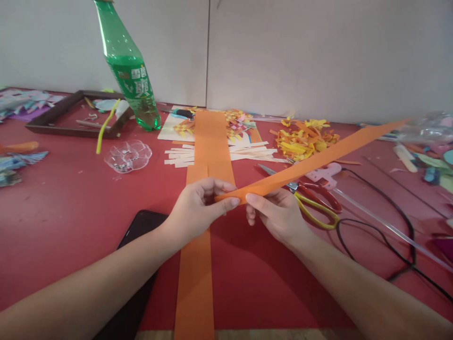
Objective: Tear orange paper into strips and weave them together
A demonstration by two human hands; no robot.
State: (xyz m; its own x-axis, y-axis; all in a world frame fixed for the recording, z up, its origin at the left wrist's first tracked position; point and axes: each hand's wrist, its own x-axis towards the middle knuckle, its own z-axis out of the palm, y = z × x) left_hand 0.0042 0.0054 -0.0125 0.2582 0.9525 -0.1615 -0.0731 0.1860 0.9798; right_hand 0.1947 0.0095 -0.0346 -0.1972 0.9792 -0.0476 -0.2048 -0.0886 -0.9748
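Between both hands is a long orange paper strip (311, 163), raised above the table and slanting up to the right. My left hand (200, 205) pinches its near end between thumb and fingers. Close beside it, my right hand (276, 210) grips the same strip, thumb on top. Beneath my left hand lie more orange paper strips (194, 283), running from the table's front edge toward the back. A wider orange piece (211, 137) rests across a bundle of thin cream strips (253, 153). Parts of the lower strips are hidden by my left hand.
Red-and-yellow-handled scissors (316, 212) and a pink glue gun (325, 175) with a black cord lie right. Yellow and orange scraps (306, 139) are piled behind. A green bottle (130, 71), clear flower-shaped dish (128, 157), dark frame (63, 130) and black phone (141, 226) are left.
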